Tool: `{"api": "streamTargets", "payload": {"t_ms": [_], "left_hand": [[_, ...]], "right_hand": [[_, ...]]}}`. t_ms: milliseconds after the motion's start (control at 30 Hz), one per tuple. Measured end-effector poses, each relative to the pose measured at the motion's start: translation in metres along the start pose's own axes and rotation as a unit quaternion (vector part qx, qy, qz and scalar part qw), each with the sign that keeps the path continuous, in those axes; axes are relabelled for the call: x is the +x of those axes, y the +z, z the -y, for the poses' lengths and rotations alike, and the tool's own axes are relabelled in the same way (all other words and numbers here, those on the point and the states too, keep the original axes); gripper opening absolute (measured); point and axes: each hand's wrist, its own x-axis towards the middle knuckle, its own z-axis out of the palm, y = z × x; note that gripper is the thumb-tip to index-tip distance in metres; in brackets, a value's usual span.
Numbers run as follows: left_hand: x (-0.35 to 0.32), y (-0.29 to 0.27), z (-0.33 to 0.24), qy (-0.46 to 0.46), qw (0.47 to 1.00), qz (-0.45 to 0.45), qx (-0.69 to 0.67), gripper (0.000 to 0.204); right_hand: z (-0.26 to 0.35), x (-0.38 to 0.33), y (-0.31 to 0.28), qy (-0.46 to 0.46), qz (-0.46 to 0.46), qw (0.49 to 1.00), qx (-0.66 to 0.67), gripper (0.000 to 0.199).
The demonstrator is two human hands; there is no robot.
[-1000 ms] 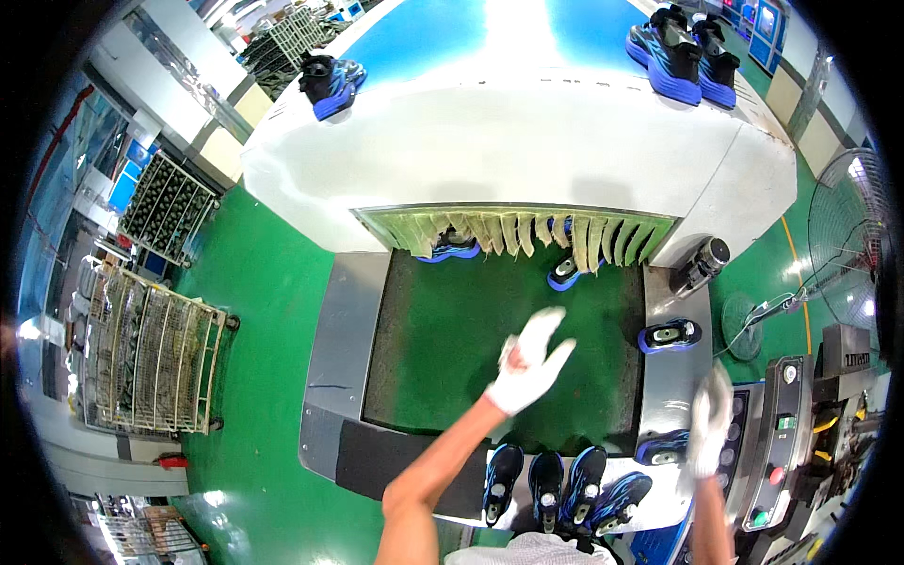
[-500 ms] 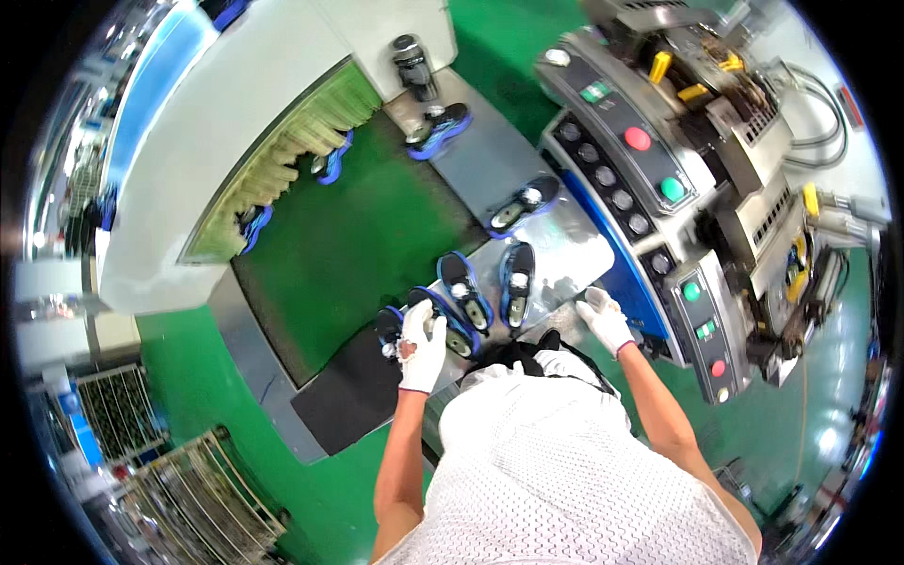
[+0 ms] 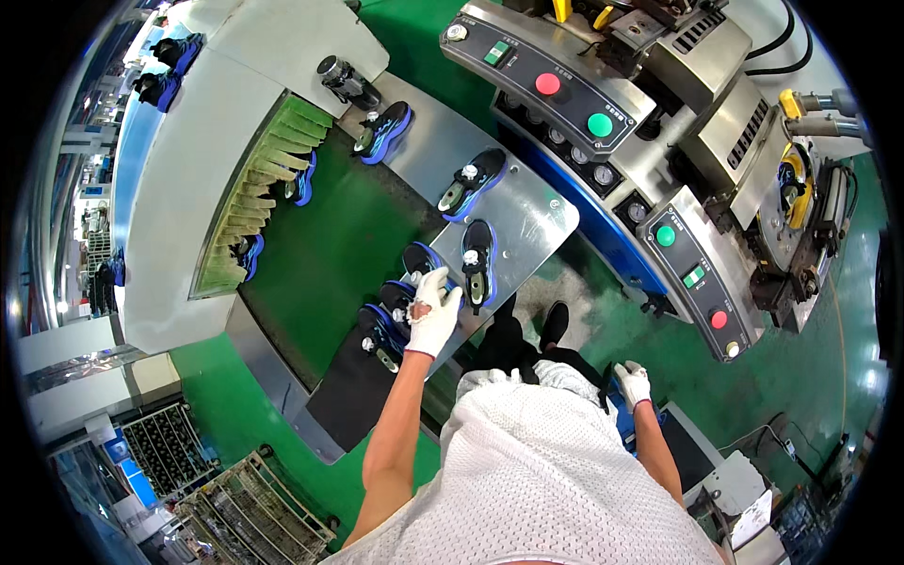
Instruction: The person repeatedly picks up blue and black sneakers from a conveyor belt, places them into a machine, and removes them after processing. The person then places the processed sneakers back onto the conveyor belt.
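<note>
Your left hand [image 3: 434, 315] rests on a black and blue shoe [image 3: 411, 303] at the near end of the steel bench [image 3: 541, 218], fingers [image 3: 443, 287] spread over its top rather than clamped. The shoe's long axis runs away from you, toe toward the green belt [image 3: 320, 250]. A second shoe [image 3: 477, 264] stands just beside your fingertips on the right, and another [image 3: 379, 337] touches on the left, crowding any lift. Your right hand [image 3: 633, 383] hangs well apart by your hip; I cannot tell its grip.
</note>
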Motion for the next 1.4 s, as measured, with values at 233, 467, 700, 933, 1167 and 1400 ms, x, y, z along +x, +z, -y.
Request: {"api": "streamTargets", "payload": {"t_ms": [233,467,700,933,1167,1400], "left_hand": [[0.047,-0.017,0.021,0.018,1.000,0.020,-0.006,0.047],[0.216,-0.018,0.009,0.126,0.988,0.053,0.074,0.062],[0.287,0.052,0.030,0.244,0.943,0.186,0.127,0.073],[0.333,0.038,0.019,0.167,0.969,0.106,0.147,0.056],[0.401,-0.029,0.041,0.000,0.953,0.092,0.289,0.079],[0.267,-0.060,0.039,0.202,0.961,-0.003,0.188,0.063]], "right_hand": [[0.012,0.011,0.003,0.120,0.018,0.976,0.180,0.060],[0.082,-0.028,0.004,0.068,-0.006,0.984,0.163,0.058],[0.107,-0.122,0.010,0.158,-0.064,0.957,0.235,0.057],[0.022,-0.196,0.059,0.268,-0.051,0.948,0.165,0.056],[-0.028,-0.175,0.065,0.248,-0.047,0.961,0.113,0.053],[0.070,-0.096,0.024,0.080,-0.050,0.992,0.081,0.058]]}}
